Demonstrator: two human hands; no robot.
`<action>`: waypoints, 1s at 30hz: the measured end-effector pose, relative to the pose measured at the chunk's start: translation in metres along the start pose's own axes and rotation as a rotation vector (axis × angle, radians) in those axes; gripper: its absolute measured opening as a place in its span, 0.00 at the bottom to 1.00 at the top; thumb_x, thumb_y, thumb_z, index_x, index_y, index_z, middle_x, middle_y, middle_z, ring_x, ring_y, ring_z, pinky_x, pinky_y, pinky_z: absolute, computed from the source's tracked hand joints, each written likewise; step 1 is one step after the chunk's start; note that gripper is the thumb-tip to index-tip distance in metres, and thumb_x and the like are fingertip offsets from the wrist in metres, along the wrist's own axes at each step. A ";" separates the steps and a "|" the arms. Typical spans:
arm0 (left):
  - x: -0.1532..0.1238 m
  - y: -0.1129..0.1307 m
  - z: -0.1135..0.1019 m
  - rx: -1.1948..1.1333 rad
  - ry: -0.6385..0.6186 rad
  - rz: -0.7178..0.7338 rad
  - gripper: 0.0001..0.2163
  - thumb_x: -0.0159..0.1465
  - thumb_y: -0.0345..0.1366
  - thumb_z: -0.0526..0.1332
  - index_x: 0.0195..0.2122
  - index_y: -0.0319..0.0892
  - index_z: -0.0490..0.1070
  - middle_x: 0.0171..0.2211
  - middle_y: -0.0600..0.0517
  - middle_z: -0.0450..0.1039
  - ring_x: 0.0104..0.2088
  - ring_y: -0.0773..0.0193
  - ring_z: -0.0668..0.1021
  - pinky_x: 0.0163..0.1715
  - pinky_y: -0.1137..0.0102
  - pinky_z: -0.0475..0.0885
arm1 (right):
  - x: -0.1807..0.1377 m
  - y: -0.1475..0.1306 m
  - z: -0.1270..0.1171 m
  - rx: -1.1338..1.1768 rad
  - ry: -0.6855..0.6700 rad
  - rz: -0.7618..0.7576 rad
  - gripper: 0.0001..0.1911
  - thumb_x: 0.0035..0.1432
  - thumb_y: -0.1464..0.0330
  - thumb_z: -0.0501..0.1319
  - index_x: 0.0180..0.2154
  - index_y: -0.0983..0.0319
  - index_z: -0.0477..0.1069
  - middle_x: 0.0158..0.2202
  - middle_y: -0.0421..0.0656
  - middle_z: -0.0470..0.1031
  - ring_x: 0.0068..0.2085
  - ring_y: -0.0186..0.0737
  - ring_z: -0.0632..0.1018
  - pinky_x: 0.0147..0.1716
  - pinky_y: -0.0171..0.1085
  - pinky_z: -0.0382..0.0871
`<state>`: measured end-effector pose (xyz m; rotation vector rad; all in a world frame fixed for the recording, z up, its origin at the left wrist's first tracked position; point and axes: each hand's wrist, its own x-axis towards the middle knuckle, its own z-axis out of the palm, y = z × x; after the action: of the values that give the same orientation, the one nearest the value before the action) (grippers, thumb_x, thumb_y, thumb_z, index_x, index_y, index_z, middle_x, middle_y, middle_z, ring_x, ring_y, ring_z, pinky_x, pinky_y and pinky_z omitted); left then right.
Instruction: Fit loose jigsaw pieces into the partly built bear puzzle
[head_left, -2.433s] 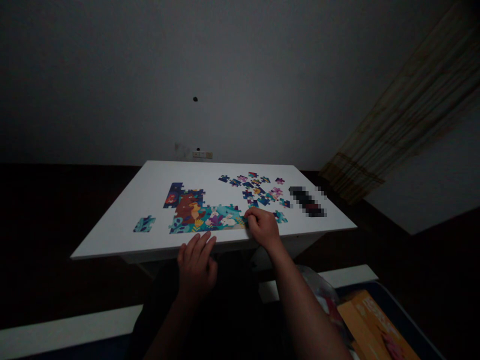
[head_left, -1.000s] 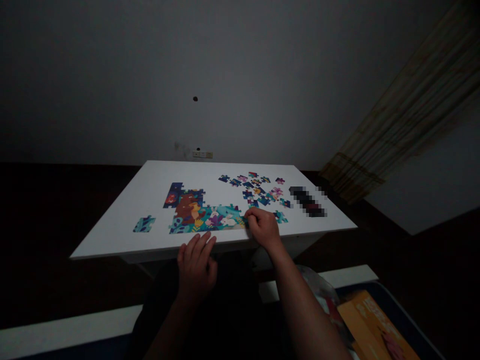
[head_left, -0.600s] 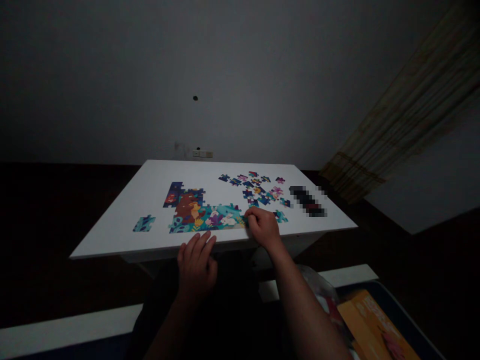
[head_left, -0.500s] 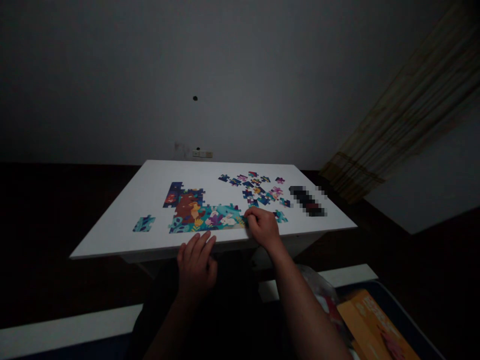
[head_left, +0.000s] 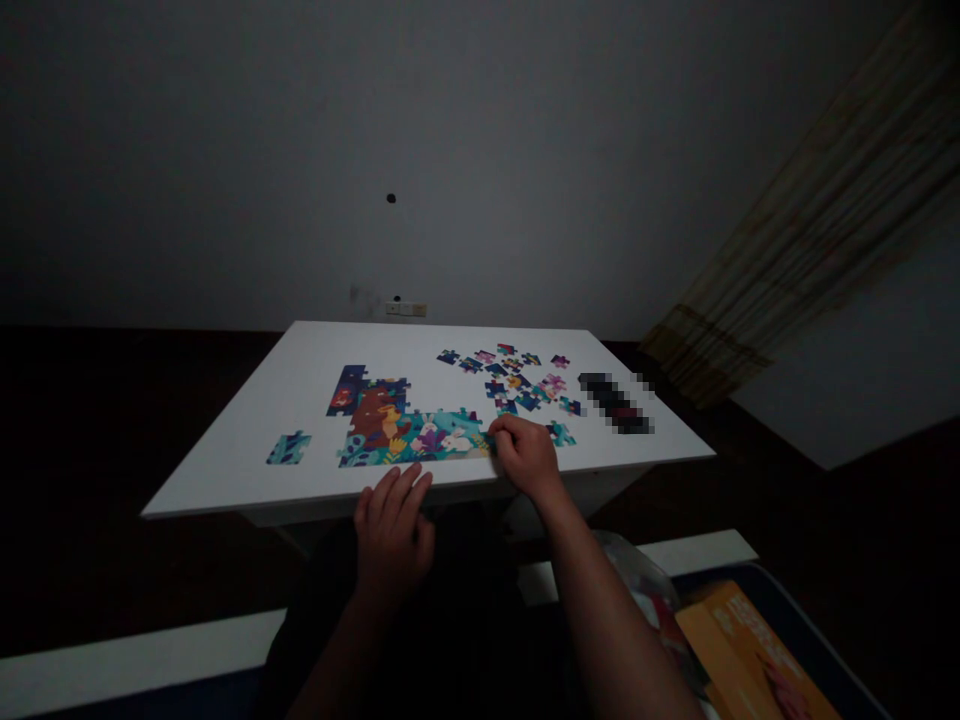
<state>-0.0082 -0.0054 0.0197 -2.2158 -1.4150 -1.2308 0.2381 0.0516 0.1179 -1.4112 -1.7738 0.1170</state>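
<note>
Head view:

1. A partly assembled jigsaw puzzle lies flat on the white counter, its joined section forming an L in navy, teal and brown, with a brown animal and pale rabbits.
2. The right hand sits at the section's right end, its fingers curled down onto the pieces; whether they pinch a piece is too small to tell.
3. The left hand is spread open, holding nothing, with its fingers at the counter's near edge, just below the puzzle.
4. The puzzle's lower side runs close to that near edge; the far edge lies well beyond it, and white surface shows to its left and above it.
5. A teal chunk of joined pieces lies left of the section, apart from it.
6. A scatter of loose pieces spreads to the upper right, and one teal piece lies just beside the right hand.
7. A pixelated dark object lies near the right edge.
8. Below the counter, to the right, is an orange book.
</note>
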 end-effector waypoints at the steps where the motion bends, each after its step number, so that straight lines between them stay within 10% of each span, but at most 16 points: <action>1: 0.000 0.000 0.000 -0.001 0.001 0.000 0.24 0.67 0.30 0.62 0.64 0.47 0.72 0.63 0.45 0.79 0.66 0.48 0.76 0.73 0.51 0.53 | 0.000 0.000 0.000 0.003 0.002 0.000 0.14 0.62 0.71 0.54 0.32 0.58 0.79 0.31 0.42 0.82 0.34 0.44 0.82 0.37 0.38 0.66; 30: -0.003 0.000 0.003 -0.031 -0.007 -0.044 0.27 0.65 0.30 0.62 0.67 0.50 0.72 0.63 0.46 0.79 0.67 0.47 0.75 0.74 0.50 0.51 | 0.000 0.001 0.000 0.008 -0.020 0.007 0.13 0.62 0.71 0.55 0.33 0.57 0.79 0.32 0.42 0.83 0.35 0.43 0.83 0.38 0.38 0.67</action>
<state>-0.0067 -0.0059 0.0151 -2.2222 -1.4645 -1.2693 0.2394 0.0517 0.1173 -1.4155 -1.7833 0.1424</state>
